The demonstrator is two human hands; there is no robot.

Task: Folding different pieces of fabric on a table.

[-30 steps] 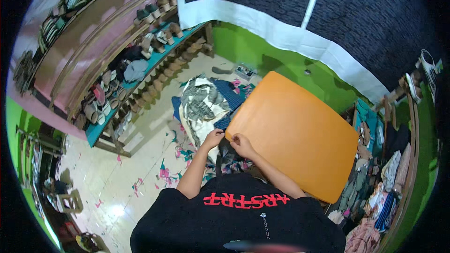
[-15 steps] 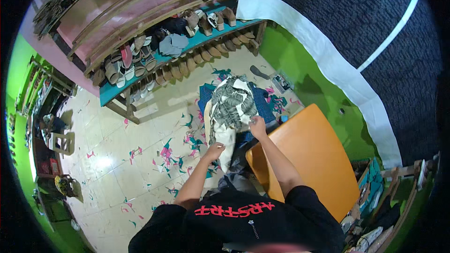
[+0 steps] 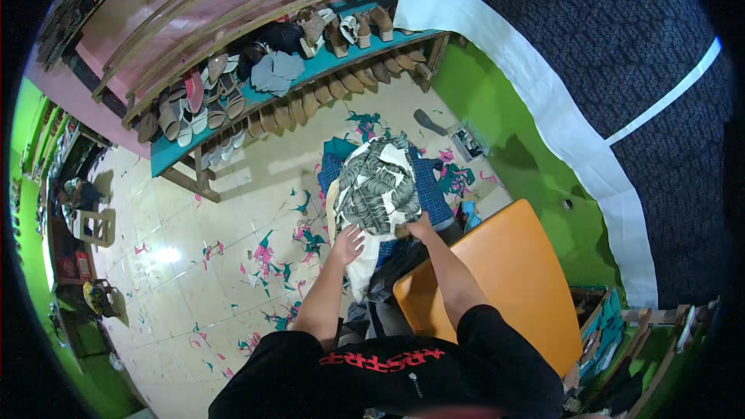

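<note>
In front of me lies a bunched cloth (image 3: 380,186) with a dark green leaf print on white. A plain cream part (image 3: 362,268) of it hangs down toward me. My left hand (image 3: 348,245) rests on its near left side, fingers spread over the fabric. At the near right edge, my right hand (image 3: 420,227) is closed on the cloth, its fingertips partly hidden. Beneath the bundle, a dark blue checked cloth (image 3: 431,192) sticks out on both sides.
An orange table or seat top (image 3: 504,283) stands close on my right. Pink and green scraps (image 3: 264,256) litter the tiled floor. Ahead is a teal-topped bench (image 3: 310,70) with rows of shoes. A small white stool (image 3: 91,227) stands at the left. Dark fabric with a white border hangs upper right.
My left hand has moved up onto the bundle and its fingers have spread. My right hand has come slightly nearer to me. The leaf-print cloth is more gathered and rounded.
</note>
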